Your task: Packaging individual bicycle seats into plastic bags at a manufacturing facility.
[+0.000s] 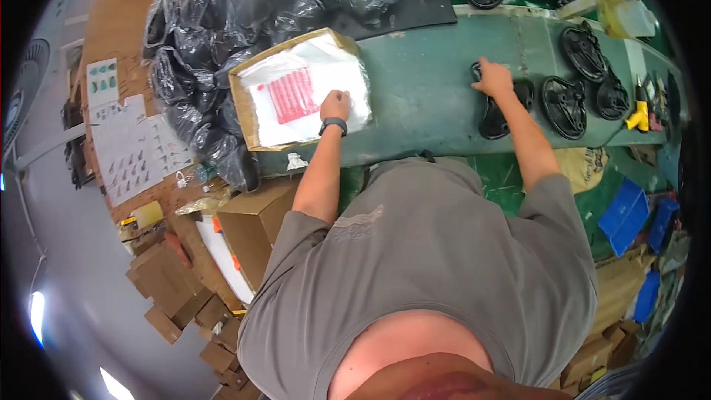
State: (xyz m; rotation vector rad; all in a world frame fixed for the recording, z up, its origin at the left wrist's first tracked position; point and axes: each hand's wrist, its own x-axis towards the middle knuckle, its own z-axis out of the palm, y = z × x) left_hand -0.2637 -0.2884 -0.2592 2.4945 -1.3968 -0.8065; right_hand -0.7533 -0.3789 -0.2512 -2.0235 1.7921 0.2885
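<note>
My left hand (335, 106) is closed over an open cardboard box (243, 111). The box is lined with a white sheet (337, 67) that bears a red printed panel (291, 95). Whatever the left fingers may hold is hidden. At the right, my right hand (495, 78) pinches the far end of a small black plastic part (475, 72) between thumb and index finger. Below that wrist lies a larger black molded piece (494, 120), partly covered by my forearm. Whether the two black pieces are joined I cannot tell.
Black parts in clear plastic bags (200, 44) pile up left of the box. Several black wheel-like frames (564, 107) lie at the right, near a yellow-handled tool (638, 115). A black mat (415, 15) covers the green table's (422, 78) far side. Blue bins (623, 215) stand lower right.
</note>
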